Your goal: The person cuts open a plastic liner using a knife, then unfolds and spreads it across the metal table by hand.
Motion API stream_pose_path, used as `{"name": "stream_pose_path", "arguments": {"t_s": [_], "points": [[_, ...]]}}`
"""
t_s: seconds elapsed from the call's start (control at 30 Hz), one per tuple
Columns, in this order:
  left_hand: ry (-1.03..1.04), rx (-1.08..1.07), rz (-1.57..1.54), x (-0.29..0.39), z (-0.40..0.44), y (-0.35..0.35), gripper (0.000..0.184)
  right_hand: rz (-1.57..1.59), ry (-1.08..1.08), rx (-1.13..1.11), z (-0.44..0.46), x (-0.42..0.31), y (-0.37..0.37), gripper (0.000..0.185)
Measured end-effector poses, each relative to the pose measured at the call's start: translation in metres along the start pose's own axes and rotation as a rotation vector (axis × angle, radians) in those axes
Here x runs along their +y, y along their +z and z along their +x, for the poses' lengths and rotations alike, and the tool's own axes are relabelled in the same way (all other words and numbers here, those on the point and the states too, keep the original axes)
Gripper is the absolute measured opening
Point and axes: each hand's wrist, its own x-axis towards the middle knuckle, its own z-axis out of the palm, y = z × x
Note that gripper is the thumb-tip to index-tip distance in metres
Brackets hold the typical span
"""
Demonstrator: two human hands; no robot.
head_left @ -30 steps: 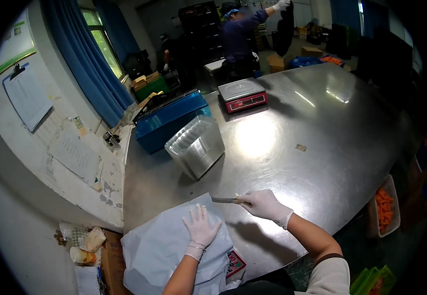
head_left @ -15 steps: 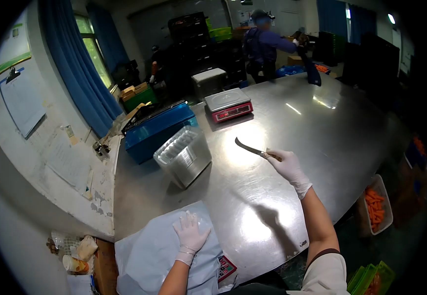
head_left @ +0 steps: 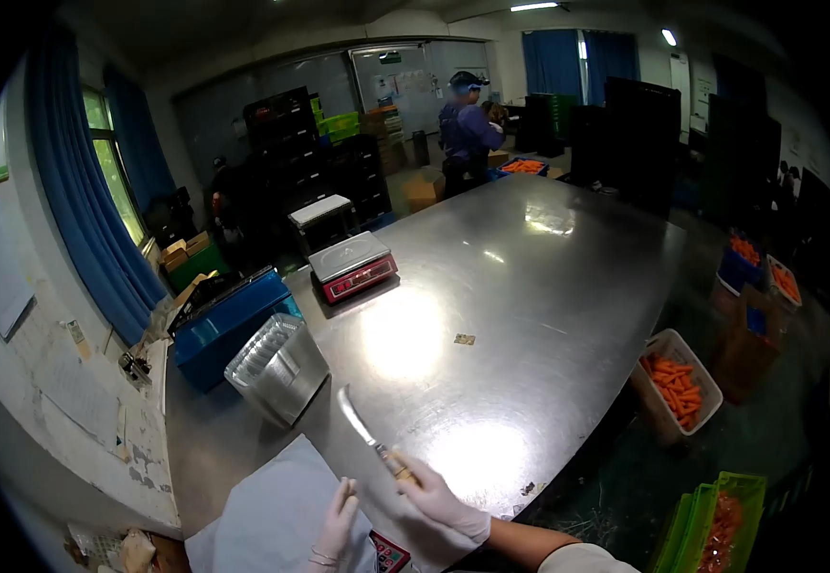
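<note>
My right hand [head_left: 442,504], in a white glove, grips a curved knife [head_left: 399,468] by its light brown handle. The hooked blade points up and away over the metal table [head_left: 530,315]. My left hand [head_left: 337,527], gloved too, is turned on edge over a pale grey-blue sheet [head_left: 267,501], fingers stretched out and nothing visible in them. Whether it touches the sheet I cannot tell. Part of a red keypad [head_left: 389,554] shows beside the sheet. Beyond the sheet stands a stack of clear plastic trays [head_left: 281,368].
A blue crate [head_left: 234,329] and a red scale [head_left: 353,267] stand along the table's left side. Right of the table are a white bin of carrots [head_left: 680,382] and green crates [head_left: 702,530]. A person [head_left: 468,134] stands beyond the far end.
My right hand has brought the knife down and left, close to my left hand. My left hand, flat on the sheet before, has turned on edge. The view has swung right and up.
</note>
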Motion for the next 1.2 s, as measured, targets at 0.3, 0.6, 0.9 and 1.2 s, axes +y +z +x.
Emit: {"name": "stream_pose_path", "arguments": {"t_s": [0.3,0.6,0.9,1.2], "points": [[-0.07,0.384,-0.636,0.029,-0.098,0.011,0.03,-0.446,-0.399,-0.626,-0.031,-0.042,0.061,0.056],[-0.02,1.301,0.053,-0.003,-0.243,-0.177,0.032,-0.341,0.113,-0.505,-0.043,0.02,0.008,0.041],[-0.324,1.78,1.151,-0.018,-0.322,-0.317,0.042,-0.307,0.48,-0.526,-0.045,0.031,0.01,0.042],[-0.625,2.072,1.05,-0.087,-0.431,-0.465,0.021,-0.235,0.456,-0.412,-0.07,0.04,0.023,0.044]]}}
